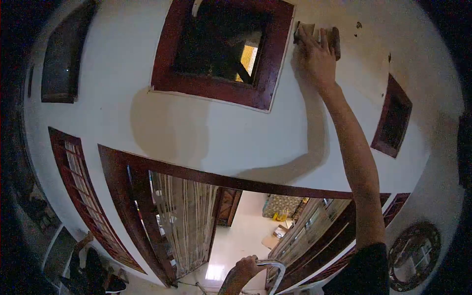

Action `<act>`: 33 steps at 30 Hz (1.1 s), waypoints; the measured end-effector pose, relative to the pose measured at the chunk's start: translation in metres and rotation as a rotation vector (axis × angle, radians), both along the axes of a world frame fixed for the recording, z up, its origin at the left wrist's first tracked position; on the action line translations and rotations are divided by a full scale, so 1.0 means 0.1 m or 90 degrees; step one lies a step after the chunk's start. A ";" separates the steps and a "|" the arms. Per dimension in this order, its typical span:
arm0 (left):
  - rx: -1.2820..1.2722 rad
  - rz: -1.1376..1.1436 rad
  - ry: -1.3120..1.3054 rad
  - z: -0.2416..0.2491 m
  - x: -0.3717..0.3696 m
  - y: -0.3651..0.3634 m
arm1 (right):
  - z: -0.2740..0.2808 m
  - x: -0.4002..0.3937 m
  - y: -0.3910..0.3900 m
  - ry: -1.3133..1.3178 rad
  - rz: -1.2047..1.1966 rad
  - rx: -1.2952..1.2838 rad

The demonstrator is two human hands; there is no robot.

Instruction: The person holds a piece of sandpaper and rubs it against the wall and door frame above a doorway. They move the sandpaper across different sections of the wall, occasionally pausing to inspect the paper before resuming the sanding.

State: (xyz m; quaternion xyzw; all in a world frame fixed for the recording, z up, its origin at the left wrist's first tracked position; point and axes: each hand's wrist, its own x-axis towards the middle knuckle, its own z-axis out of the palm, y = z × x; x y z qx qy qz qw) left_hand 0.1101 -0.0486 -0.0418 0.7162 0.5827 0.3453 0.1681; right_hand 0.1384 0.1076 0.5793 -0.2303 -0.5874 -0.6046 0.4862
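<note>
The sanding block (318,37) is pressed flat against the white wall (206,132), high up, just beside the upper right corner of the dark red frame (268,73) of a small square opening. In the head view, the right hand (317,56) lies over the block with the fingers spread and extended, the palm bearing on it and the fingertips reaching past its top edge; the block's brown ends show on both sides of the hand. The right arm runs straight up from a dark sleeve (364,270) at the lower right. The left hand (248,268) is closed in a full grip around the curved metal rail (273,268) at the bottom centre of the view. Below the block, a dark red door frame (221,179) borders an open doorway with a pale floor beyond. A smaller framed opening (393,118) sits in the wall to the right of the arm, and a round ornament (413,255) hangs at the lower right.
</note>
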 end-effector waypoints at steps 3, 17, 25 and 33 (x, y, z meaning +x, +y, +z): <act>-0.050 0.010 0.009 0.06 0.02 0.00 | -0.06 0.04 0.04 -0.005 -0.020 0.004; -0.015 -0.016 0.011 0.14 0.04 -0.15 | -0.12 0.08 0.04 -0.050 -0.044 0.008; -0.080 -0.006 -0.002 0.25 0.01 -0.09 | 0.05 0.20 0.13 0.067 0.310 -0.243; -0.092 -0.012 0.042 0.21 0.02 -0.06 | -0.19 -0.04 0.04 -0.022 0.109 -0.009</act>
